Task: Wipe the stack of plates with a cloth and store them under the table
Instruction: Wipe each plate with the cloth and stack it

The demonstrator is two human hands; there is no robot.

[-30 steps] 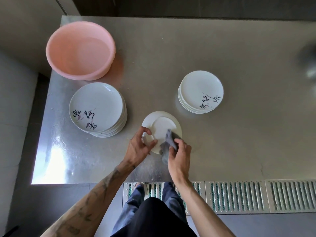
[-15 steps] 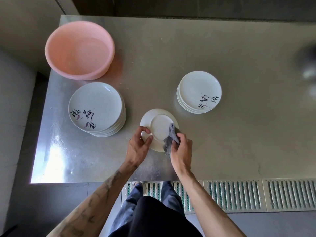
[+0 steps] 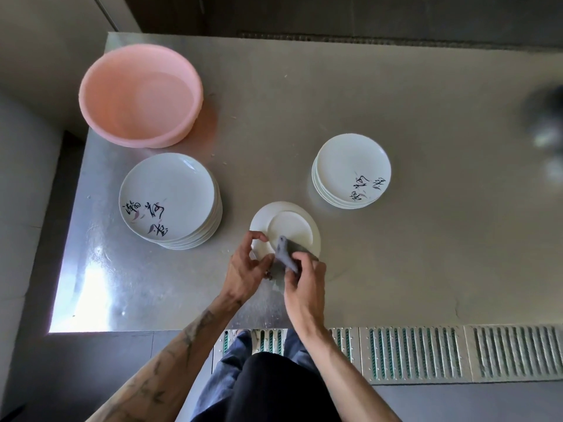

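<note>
Fingers (image 3: 257, 236) of the left hand (image 3: 246, 271) pinch the plate (image 3: 291, 225), the right hand (image 3: 306, 284) clutches the wiping cloth (image 3: 286, 254); next, probably onto the stack (image 3: 350, 166) right of it.

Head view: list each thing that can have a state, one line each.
Plate: underside up, apart from both stacks.
Cloth: bunched, against the plate's underside.
Left hand: holds the plate's rim.
Right hand: pinches the cloth.
Left stack: face up, on the table.
Right stack: face up, on the table.
Basin: upright, seems to hold water.
</note>
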